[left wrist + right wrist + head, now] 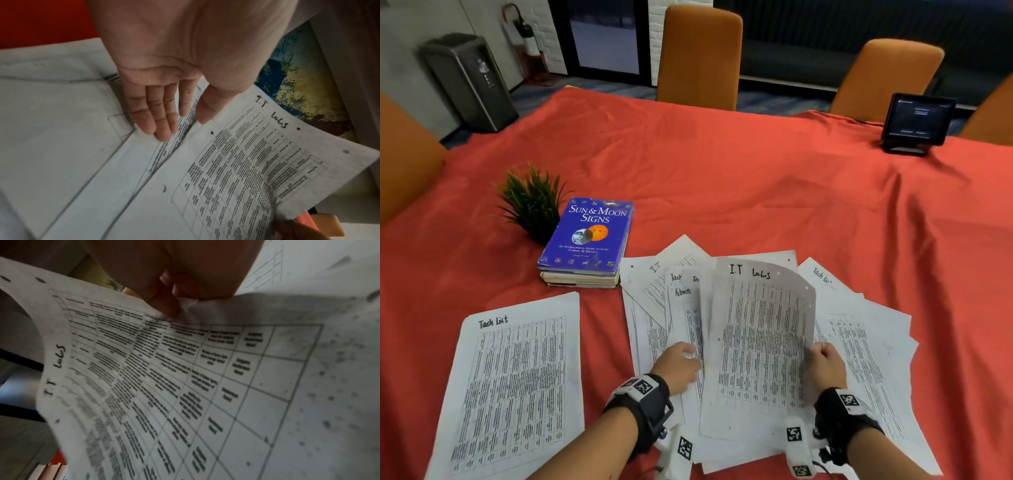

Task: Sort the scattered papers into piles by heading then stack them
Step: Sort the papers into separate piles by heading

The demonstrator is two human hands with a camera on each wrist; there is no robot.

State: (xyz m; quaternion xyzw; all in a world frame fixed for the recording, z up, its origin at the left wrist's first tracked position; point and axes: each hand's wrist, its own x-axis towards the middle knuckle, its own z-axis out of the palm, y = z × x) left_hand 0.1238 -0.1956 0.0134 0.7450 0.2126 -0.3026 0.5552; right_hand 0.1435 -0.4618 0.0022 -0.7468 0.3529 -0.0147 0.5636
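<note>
IT Logs sheet (756,339) sits atop our scattered papers (866,342), heading pointing away, long axis front-to-back. Our right hand (825,365) pinches its right edge; left hand (678,365) presses flat, fingers straight, beside it.

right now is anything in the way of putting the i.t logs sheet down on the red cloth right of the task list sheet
Nothing visible blocks it. The right hand pinches the I.T logs sheet at its right edge, lifted off the scattered papers. The left hand lies flat on those papers. The strip of red cloth beside the Task List sheet is bare but narrow.
</note>
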